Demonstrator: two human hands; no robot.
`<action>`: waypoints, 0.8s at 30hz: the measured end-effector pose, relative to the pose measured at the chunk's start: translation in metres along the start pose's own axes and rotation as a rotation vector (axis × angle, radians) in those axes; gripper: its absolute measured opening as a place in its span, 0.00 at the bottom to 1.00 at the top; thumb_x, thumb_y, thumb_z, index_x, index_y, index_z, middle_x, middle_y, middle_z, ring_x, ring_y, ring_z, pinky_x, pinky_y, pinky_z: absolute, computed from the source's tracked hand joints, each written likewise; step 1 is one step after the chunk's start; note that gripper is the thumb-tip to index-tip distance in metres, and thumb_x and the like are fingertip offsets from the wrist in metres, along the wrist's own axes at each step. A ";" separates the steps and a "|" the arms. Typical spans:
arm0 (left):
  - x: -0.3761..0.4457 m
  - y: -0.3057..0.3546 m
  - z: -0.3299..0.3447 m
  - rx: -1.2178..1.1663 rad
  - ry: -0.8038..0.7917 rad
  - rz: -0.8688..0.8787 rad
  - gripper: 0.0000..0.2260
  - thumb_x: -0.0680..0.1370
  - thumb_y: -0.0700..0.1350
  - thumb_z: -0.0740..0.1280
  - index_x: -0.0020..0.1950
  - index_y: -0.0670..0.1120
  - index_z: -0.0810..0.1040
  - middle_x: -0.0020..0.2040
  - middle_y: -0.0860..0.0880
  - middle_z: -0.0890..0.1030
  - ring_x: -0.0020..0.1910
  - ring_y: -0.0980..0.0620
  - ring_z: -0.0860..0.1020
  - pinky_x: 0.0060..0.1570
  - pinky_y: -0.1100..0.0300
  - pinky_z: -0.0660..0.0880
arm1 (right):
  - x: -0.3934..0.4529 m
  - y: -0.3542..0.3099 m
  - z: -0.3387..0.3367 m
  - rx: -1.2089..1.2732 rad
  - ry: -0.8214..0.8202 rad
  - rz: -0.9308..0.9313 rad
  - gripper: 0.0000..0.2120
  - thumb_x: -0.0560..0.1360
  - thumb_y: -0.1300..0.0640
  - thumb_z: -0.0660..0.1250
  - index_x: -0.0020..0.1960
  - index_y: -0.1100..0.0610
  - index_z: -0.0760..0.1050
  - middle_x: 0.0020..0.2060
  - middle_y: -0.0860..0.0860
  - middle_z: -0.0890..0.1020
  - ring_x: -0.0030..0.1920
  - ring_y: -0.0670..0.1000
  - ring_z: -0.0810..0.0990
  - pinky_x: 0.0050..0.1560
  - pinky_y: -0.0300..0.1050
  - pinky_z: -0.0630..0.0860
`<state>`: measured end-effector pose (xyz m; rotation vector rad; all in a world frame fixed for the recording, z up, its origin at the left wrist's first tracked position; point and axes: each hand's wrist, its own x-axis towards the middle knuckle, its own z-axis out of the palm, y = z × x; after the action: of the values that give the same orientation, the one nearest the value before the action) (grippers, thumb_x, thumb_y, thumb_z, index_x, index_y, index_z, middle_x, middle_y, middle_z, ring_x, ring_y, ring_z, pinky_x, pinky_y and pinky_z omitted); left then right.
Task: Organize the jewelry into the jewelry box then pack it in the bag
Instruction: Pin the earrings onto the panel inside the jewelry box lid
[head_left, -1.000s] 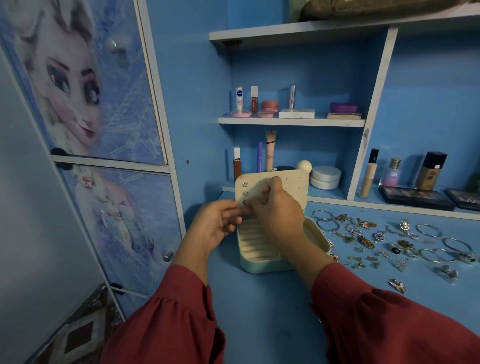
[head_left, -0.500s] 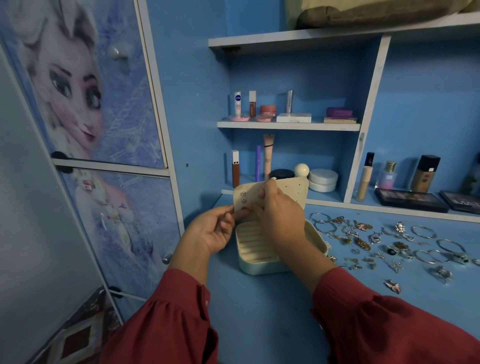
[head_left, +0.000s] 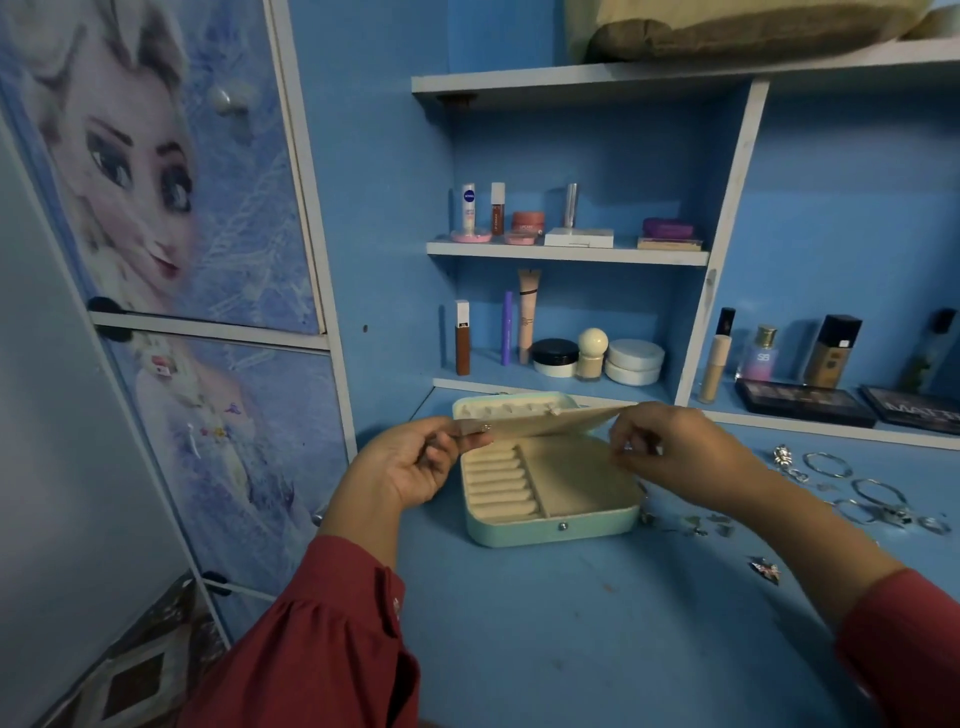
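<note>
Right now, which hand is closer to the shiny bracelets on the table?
Right. The right hand pinches the earring card over the box, beside the bracelets. The left hand holds the card's far end, across the box.

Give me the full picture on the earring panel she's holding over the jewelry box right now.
The earring panel is a thin cream board, seen nearly edge-on and lying almost flat above the open jewelry box. A few small stud earrings show on it, near its left end and upper edge. The left hand pinches its left end; the right hand pinches its right end. Its rear edge runs close to the box's raised lid; whether it attaches there cannot be told. It does not touch the ring rolls below.
</note>
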<state>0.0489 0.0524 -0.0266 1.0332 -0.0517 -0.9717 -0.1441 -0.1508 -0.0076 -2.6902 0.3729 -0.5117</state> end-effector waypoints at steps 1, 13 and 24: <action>0.000 0.000 0.001 0.029 0.002 0.007 0.05 0.77 0.34 0.62 0.48 0.34 0.76 0.40 0.37 0.83 0.17 0.60 0.68 0.16 0.74 0.63 | -0.003 0.007 -0.004 0.044 -0.005 0.025 0.11 0.71 0.60 0.71 0.38 0.44 0.76 0.33 0.45 0.77 0.35 0.46 0.75 0.39 0.44 0.73; 0.000 -0.005 0.006 0.359 0.078 0.138 0.04 0.74 0.33 0.68 0.41 0.40 0.79 0.30 0.49 0.77 0.19 0.61 0.66 0.14 0.72 0.59 | -0.023 0.037 -0.023 -0.109 -0.274 0.198 0.08 0.70 0.53 0.72 0.35 0.41 0.81 0.38 0.38 0.78 0.41 0.41 0.78 0.49 0.43 0.78; 0.002 -0.007 0.004 0.506 0.086 0.228 0.06 0.74 0.30 0.66 0.43 0.39 0.81 0.25 0.50 0.73 0.18 0.61 0.62 0.15 0.71 0.58 | -0.024 0.036 -0.021 -0.179 -0.340 0.190 0.07 0.71 0.52 0.71 0.35 0.42 0.79 0.40 0.41 0.80 0.41 0.44 0.81 0.47 0.45 0.80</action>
<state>0.0437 0.0476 -0.0300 1.4958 -0.3511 -0.7170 -0.1803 -0.1819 -0.0112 -2.8023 0.5899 0.0383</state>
